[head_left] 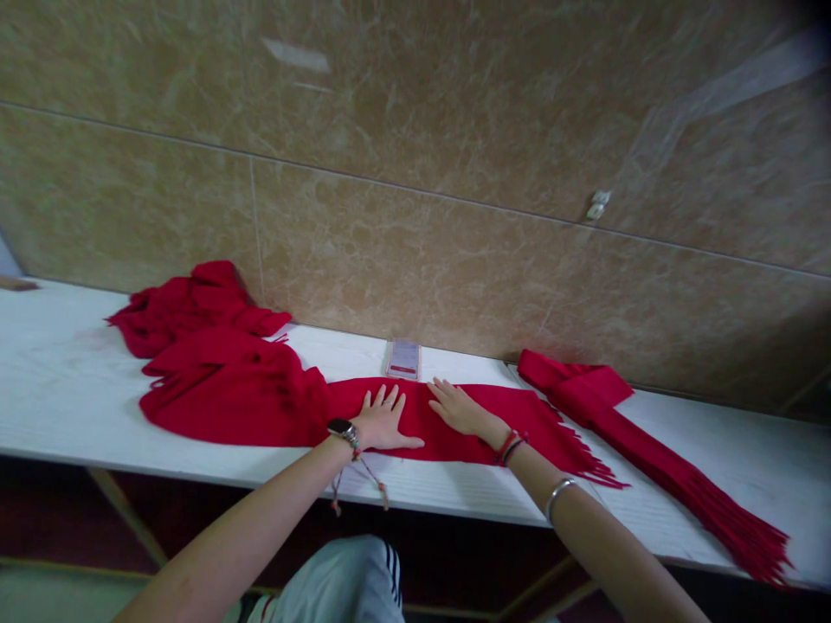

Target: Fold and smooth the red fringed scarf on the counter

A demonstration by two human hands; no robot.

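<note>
A red fringed scarf (447,433) lies stretched along the white table (58,381). My left hand (383,422) rests flat on it with fingers spread, a watch on the wrist. My right hand (458,408) also lies flat and open on the scarf, just to the right, bracelets on the wrist. To the left the same red cloth bunches into a crumpled heap (221,381).
A second red fringed scarf (655,459) lies folded long at the right, its fringe near the table's front edge. A phone (403,358) leans against the marble wall behind my hands. More red cloth (188,307) is piled at the back left.
</note>
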